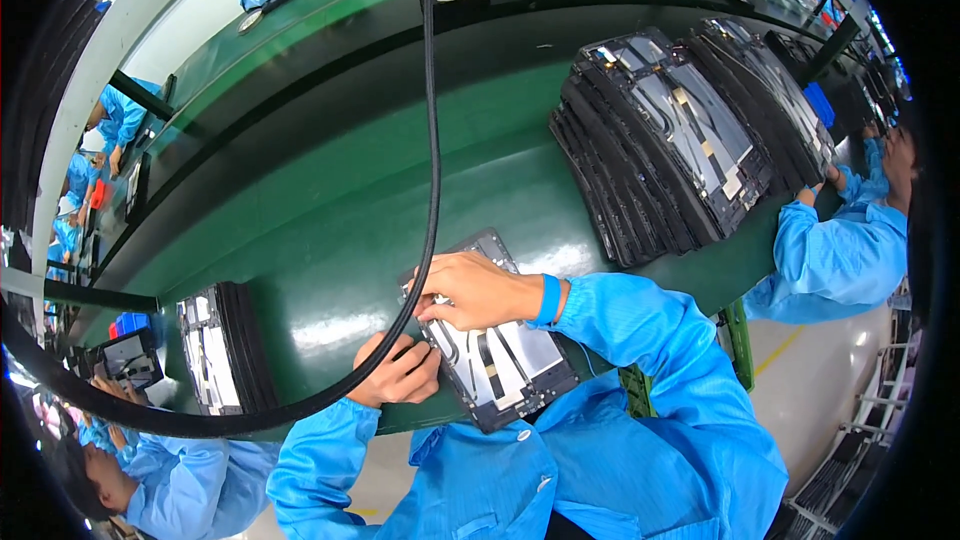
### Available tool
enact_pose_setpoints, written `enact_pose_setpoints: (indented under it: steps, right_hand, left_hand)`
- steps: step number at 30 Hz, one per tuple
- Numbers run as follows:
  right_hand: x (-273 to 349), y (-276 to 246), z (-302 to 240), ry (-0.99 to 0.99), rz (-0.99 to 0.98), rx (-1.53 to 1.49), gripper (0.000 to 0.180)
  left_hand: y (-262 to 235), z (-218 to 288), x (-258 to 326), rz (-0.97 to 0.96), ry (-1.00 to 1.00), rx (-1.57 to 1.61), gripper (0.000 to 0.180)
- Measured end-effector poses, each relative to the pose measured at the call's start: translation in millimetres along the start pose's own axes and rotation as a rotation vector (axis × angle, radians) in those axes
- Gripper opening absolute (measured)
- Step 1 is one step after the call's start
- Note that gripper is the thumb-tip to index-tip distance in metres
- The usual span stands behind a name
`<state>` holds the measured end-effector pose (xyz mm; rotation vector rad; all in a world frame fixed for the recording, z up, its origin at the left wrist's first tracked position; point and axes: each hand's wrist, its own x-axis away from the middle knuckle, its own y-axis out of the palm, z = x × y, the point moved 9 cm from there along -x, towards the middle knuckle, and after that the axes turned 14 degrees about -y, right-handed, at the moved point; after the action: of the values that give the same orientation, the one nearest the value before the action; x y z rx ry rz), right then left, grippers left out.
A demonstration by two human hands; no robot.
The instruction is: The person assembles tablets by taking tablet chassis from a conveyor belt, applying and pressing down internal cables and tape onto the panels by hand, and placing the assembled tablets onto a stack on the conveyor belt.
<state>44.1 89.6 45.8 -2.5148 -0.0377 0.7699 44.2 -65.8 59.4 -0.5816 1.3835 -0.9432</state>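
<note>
An opened tablet housing [505,365] lies tilted on the green bench in front of me, its grey inside, flat cables and small boards facing up. My right hand [480,290], with a blue band at the wrist, reaches across its upper part. The thumb and fingers of that hand are pinched together near the upper left edge; what is between them is hidden. My left hand [400,372] is curled beside the housing's left edge, fingertips close to or touching it. Whether it holds anything cannot be seen.
A tall leaning stack of tablet housings [680,130] stands at right, with another stack [770,90] behind it. A smaller stack [215,350] is at left. A black cable [432,140] hangs across the view. Co-workers in blue sit either side and across the green bench [330,240].
</note>
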Motion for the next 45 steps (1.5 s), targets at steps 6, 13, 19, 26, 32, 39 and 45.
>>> enact_pose_setpoints:
  steps: [6, 13, 19, 26, 32, 39, 45]
  right_hand:
    - [-1.5, 2.0, 3.1, 0.063, -0.041, 0.004, 0.017]
    - [0.2, -0.2, 9.6, 0.123, -0.001, -0.053, 0.018]
    - [1.5, 2.3, 14.8, 0.15, -0.042, -0.035, 0.021]
    - [0.6, 3.9, 11.1, 0.136, -0.061, -0.009, 0.024]
    - [1.9, -2.1, 9.1, 0.129, 0.043, -0.023, 0.014]
    - [9.8, -0.4, 14.1, 0.096, 0.022, -0.01, 0.027]
    - [11.5, -13.6, -2.7, 0.052, 0.167, -0.099, 0.025]
  left_hand:
    - [3.1, -12.5, -4.2, -0.033, 0.019, 0.012, 0.032]
    - [2.7, -29.3, -13.0, -0.101, 0.007, 0.007, 0.033]
    - [4.9, -37.1, -5.7, -0.076, -0.132, 0.056, 0.035]
    - [3.2, -31.8, -2.4, -0.026, -0.234, 0.049, 0.031]
    - [3.1, -35.7, -7.6, 0.001, -0.298, 0.142, 0.032]
    - [11.5, -19.5, 6.2, -0.062, -0.455, 0.035, 0.035]
    - [19.8, 87.4, -23.7, -0.229, -0.447, 0.247, 0.055]
